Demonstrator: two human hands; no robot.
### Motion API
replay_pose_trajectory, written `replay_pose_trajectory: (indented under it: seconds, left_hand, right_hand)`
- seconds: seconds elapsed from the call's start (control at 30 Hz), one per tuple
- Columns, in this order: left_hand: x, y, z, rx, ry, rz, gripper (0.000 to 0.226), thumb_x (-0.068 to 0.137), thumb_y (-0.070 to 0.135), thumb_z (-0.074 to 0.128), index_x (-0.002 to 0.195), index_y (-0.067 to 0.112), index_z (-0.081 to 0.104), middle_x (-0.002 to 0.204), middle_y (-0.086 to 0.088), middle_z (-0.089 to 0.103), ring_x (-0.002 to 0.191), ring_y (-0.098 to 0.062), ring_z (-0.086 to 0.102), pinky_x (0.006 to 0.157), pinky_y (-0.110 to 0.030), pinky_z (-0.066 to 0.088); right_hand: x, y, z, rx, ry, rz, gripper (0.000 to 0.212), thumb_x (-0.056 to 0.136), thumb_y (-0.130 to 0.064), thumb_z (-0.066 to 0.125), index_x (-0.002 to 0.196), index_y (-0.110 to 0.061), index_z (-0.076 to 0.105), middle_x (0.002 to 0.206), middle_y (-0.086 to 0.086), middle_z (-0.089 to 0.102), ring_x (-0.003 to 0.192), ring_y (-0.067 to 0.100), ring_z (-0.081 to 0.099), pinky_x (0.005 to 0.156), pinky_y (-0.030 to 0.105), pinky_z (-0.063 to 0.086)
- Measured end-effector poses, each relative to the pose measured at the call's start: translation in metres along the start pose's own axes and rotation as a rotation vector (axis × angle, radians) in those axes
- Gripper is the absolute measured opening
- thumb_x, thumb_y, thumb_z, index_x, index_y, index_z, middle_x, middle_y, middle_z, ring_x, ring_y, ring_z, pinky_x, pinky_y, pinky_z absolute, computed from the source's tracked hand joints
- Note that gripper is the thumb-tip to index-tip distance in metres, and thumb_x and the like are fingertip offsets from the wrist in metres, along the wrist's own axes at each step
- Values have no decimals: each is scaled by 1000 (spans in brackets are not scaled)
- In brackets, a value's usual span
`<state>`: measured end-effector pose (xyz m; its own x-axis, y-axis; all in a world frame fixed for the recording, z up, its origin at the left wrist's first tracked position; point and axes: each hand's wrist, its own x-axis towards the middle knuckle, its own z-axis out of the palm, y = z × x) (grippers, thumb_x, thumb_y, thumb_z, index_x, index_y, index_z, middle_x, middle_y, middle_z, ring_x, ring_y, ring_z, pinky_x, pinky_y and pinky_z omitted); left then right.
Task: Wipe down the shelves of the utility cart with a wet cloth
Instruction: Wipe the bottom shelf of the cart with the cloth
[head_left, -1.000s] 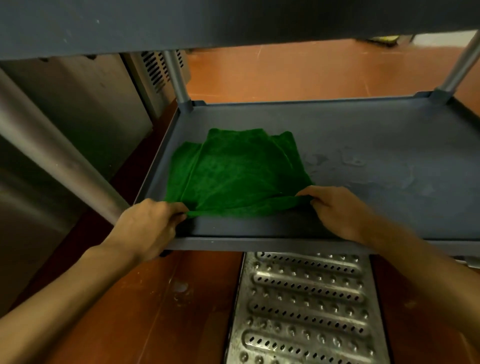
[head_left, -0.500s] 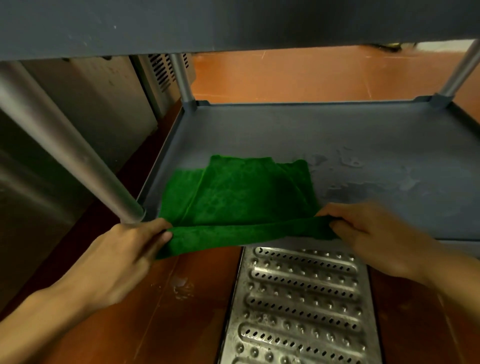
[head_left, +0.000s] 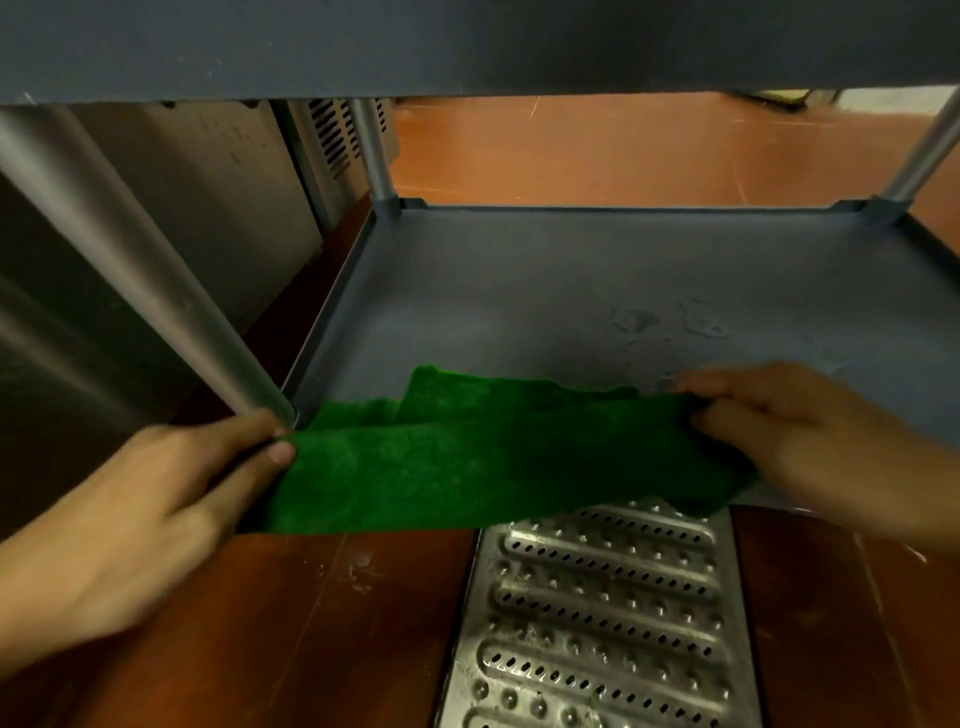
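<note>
A green cloth (head_left: 483, 457) drapes over the front edge of the cart's grey lower shelf (head_left: 545, 291), most of it hanging off toward me. My left hand (head_left: 197, 488) pinches the cloth's left corner by the front left post. My right hand (head_left: 800, 441) grips its right end above the shelf's front lip. Wet streaks show on the shelf's right half (head_left: 675, 322). The upper shelf (head_left: 467, 47) spans the top of the view.
Metal posts stand at front left (head_left: 135, 270), back left (head_left: 376, 150) and back right (head_left: 924, 150). A perforated steel floor drain grate (head_left: 602, 623) lies below the shelf on the red-brown floor. Stainless cabinets (head_left: 182, 208) flank the cart's left side.
Both hands have dragged the cloth from the shelf's left middle toward me. It now hangs over the front edge instead of lying flat on the shelf.
</note>
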<state>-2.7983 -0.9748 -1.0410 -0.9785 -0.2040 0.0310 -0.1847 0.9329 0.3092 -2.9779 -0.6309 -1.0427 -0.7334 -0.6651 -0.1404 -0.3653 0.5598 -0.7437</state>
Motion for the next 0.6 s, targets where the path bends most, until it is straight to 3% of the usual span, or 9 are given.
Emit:
replay_pose_trajectory:
  seconds: [0.1, 0.17, 0.27, 0.43, 0.6]
  left_hand:
    - [25, 13, -11, -166, 13, -36, 21, 93, 51, 44, 99, 43, 63, 80, 20, 70, 64, 1, 68, 52, -24, 53]
    - [48, 23, -14, -270, -5, -71, 20, 93, 45, 48, 99, 39, 66, 84, 14, 72, 64, -4, 71, 57, -33, 59]
    - [86, 32, -11, -390, 18, -144, 17, 101, 31, 52, 105, 28, 69, 101, 4, 71, 70, -20, 75, 70, -44, 63]
    - [151, 28, -2, -157, 212, -31, 26, 102, 21, 51, 116, 12, 71, 110, -16, 72, 98, -36, 69, 94, -48, 53]
    - [192, 17, -5, 84, 315, 78, 27, 101, 14, 48, 112, 1, 69, 109, -27, 68, 96, -42, 64, 87, -44, 50]
  right_hand:
    - [28, -9, -15, -11, 110, -12, 30, 97, -17, 48, 83, -26, 72, 80, 8, 71, 79, 32, 64, 78, 45, 51]
    - [54, -14, -23, -36, 204, -7, 34, 97, -6, 47, 81, -23, 71, 83, 6, 71, 80, 26, 63, 80, 36, 50]
    - [93, -15, -35, -79, 352, 24, 31, 97, -5, 44, 100, -18, 72, 101, 6, 67, 91, 15, 57, 69, 21, 43]
    - [133, -3, -51, -156, 444, 40, 37, 95, -8, 42, 113, -19, 72, 119, 7, 67, 110, 17, 57, 90, 18, 38]
    - [150, 8, -47, -231, 594, -70, 43, 90, -4, 41, 116, -20, 71, 121, 5, 69, 116, 21, 60, 103, 21, 42]
